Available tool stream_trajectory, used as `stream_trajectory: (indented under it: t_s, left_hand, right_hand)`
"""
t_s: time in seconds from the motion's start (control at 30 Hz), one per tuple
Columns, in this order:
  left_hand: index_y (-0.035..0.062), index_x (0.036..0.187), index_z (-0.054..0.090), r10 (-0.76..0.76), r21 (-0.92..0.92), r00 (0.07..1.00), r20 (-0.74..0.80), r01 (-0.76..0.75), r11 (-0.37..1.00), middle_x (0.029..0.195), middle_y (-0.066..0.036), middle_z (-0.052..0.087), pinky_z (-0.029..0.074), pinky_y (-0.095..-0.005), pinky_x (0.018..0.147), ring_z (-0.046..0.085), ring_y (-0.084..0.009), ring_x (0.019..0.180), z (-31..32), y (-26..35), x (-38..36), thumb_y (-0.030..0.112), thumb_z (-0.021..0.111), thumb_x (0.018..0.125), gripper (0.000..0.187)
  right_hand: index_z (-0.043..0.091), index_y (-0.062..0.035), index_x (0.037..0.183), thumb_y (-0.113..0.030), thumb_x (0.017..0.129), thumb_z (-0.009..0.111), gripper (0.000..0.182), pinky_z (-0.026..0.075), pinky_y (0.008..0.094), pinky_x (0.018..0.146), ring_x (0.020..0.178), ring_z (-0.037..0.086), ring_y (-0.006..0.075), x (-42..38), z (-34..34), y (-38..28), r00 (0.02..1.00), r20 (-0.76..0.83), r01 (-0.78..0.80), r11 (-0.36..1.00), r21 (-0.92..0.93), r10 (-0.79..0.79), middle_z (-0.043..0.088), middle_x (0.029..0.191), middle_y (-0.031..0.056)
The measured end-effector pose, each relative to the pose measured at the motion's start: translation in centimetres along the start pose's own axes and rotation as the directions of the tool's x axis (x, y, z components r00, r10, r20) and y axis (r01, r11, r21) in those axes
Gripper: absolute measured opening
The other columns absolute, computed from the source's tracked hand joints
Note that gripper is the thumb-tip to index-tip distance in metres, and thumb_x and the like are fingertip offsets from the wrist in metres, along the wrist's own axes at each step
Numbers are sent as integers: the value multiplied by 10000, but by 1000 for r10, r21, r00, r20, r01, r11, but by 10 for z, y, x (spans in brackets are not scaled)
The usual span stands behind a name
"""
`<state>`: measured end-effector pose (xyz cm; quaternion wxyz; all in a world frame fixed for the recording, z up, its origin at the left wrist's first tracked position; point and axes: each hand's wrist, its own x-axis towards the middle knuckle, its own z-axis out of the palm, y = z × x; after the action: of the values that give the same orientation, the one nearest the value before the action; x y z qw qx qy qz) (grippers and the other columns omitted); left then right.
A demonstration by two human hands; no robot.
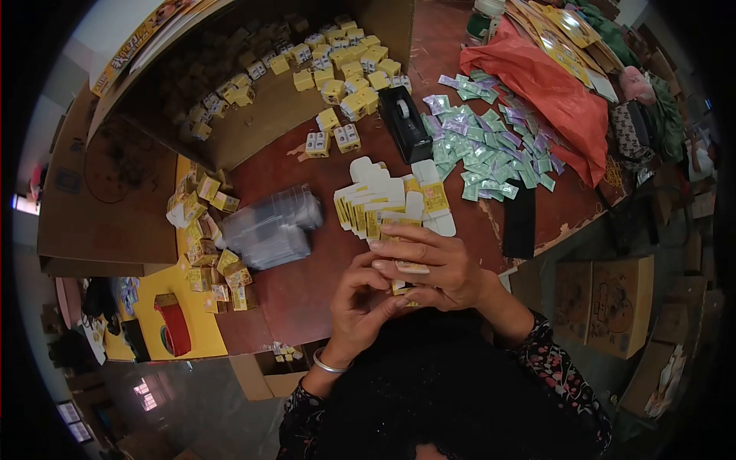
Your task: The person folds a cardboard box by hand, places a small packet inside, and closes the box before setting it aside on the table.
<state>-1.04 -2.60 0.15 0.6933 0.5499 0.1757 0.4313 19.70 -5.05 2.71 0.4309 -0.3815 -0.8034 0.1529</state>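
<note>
Both hands meet in front of my body around a small yellow-and-white carton [400,287], mostly hidden by the fingers. My right hand [441,268] wraps over it from above, with a white flap [412,268] showing between the fingers. My left hand [360,299], a silver bangle at its wrist, grips it from the left side. Just beyond the hands lies a fanned stack of flat yellow-and-white cartons [372,203]. Left of that stack rest clear plastic sleeves or trays [276,226].
A big cardboard box [268,130] on its side holds many small yellow cartons [356,100]. A black tape dispenser [405,126] stands beside green and purple sachets [483,146] and a red plastic bag [544,92]. More filled cartons [203,261] are heaped at left, near a red tape roll [173,325].
</note>
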Motion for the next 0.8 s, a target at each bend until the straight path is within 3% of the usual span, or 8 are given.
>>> stream_trajectory:
  t_s: [0.03,0.13,0.17,0.33,0.53,0.8]
  left_hand:
    - [27,1119,496,-11,-28,999,-35,10,1000,1384,-201,507,564,-375,1003,593,-253,1236,1,1,0,-65,742,882,354]
    - [39,1114,419,-53,-80,995,-79,46,996,1380,-201,512,556,-388,1029,588,-260,1257,5,5,6,-72,739,880,411]
    - [41,1114,403,-71,-93,994,-80,63,994,1379,-198,514,553,-393,1036,586,-263,1263,5,7,8,-75,738,878,426]
    - [39,1113,429,-74,46,994,-86,78,996,1375,-184,532,555,-376,1021,598,-229,1223,-2,10,4,-78,747,871,416]
    - [49,1123,429,-65,179,990,-126,87,980,1346,-173,554,584,-375,974,640,-215,1147,-1,10,5,-81,774,841,464]
    - [48,1132,429,-165,181,980,-111,183,966,1281,-136,566,602,-356,950,652,-193,1115,5,19,7,-97,774,835,478]
  right_hand:
    - [663,-60,1332,-290,923,721,473,508,459,1061,1340,553,381,-1,2,1,1000,9,21,1000,2,-21,589,1435,169]
    - [642,-50,1354,-261,942,707,467,512,462,1058,1370,531,359,-2,9,-4,988,-13,-148,974,173,153,625,1390,163]
    - [645,-42,1347,-253,940,713,464,504,462,1067,1379,521,362,-1,10,-4,989,-28,-141,973,180,148,633,1377,167]
    - [671,-1,1296,-174,931,731,408,456,457,1113,1406,486,388,3,4,-8,995,-31,-89,968,234,99,655,1348,170]
    - [680,7,1294,-73,949,693,354,439,443,1123,1399,499,363,-2,11,-11,946,23,-293,826,482,322,651,1370,154]
    - [686,-8,1294,-72,977,660,325,446,424,1116,1369,535,338,-4,8,-13,888,53,-404,720,564,457,674,1340,145]
